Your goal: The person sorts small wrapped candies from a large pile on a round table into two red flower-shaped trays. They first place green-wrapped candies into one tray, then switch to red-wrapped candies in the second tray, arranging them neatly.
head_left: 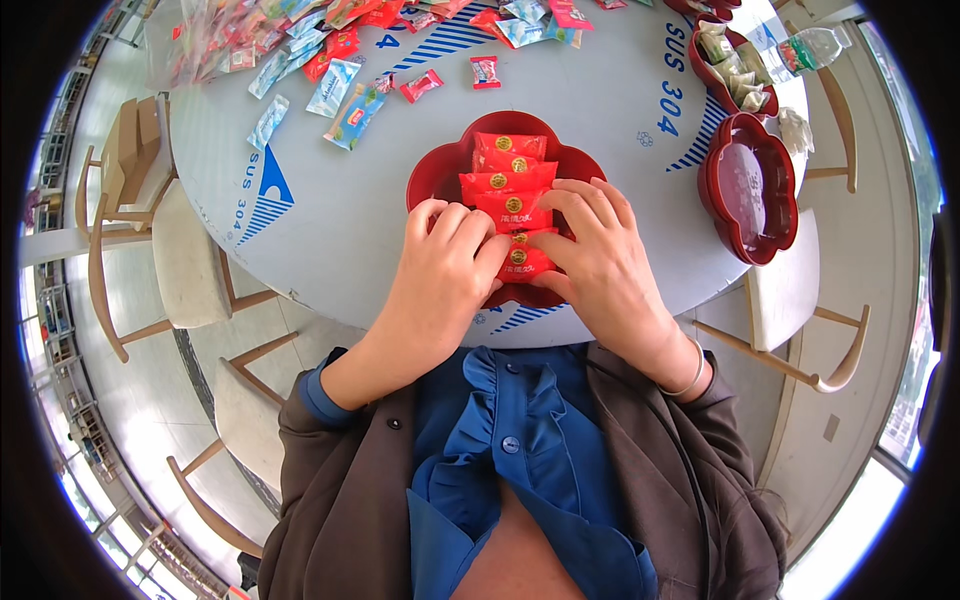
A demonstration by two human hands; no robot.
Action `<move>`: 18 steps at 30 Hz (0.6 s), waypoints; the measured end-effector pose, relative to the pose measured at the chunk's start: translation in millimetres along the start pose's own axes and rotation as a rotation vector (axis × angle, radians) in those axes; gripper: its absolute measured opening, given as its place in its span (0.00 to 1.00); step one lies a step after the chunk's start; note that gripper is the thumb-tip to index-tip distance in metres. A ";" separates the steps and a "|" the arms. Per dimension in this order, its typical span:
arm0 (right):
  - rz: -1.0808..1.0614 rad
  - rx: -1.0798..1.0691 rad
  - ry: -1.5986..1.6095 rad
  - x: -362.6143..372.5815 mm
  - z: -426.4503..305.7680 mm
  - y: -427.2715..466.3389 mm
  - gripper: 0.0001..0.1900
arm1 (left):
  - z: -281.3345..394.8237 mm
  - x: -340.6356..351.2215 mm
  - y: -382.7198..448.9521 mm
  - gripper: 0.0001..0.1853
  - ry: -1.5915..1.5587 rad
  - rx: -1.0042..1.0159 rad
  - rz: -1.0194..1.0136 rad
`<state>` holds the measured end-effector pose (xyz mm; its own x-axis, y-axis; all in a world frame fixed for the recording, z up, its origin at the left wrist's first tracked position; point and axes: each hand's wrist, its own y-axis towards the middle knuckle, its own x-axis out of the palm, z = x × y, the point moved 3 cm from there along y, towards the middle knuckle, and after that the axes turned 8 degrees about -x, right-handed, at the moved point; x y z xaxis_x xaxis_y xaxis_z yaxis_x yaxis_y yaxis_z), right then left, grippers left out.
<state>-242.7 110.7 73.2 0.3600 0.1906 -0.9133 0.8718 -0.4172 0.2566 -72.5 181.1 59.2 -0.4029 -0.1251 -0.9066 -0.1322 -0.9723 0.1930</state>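
Note:
Right before me on the table stands a dark red, flower-shaped plastic tray [439,169]. A row of overlapping, shiny red candy packets [513,208] with gold emblems and writing runs down its middle. My left hand [448,262] is over the tray's left side, thumb and index finger at the left edge of the nearest red packet [525,264]. On the opposite edge of that packet are the thumb and index finger of my right hand [607,251]. The other right fingers spread over the packets higher in the row. My curled left fingers hide part of the tray.
Loose wrapped candies [352,116] and a heaped clear plastic bag [217,45] lie at the far left. At right are stacked empty red trays [750,187], a red tray of pale packets [731,67] and a plastic bottle [814,51]. Wooden chairs [191,255] surround the round table [337,217].

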 end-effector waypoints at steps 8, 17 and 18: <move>0.057 0.017 -0.043 7.6 2.5 4.1 0.12 | -3.9 8.0 1.2 0.22 0.087 -0.008 0.103; 0.066 0.037 -0.006 9.0 4.2 2.2 0.17 | -4.9 7.6 -0.6 0.24 0.111 -0.025 0.117; 0.067 0.039 -0.002 9.0 4.1 2.0 0.17 | -4.7 6.9 -0.9 0.24 0.110 -0.030 0.116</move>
<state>-239.1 107.9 64.1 0.4161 0.1594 -0.8952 0.8322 -0.4636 0.3042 -71.0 180.1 51.0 -0.3120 -0.2558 -0.9150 -0.0628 -0.9554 0.2885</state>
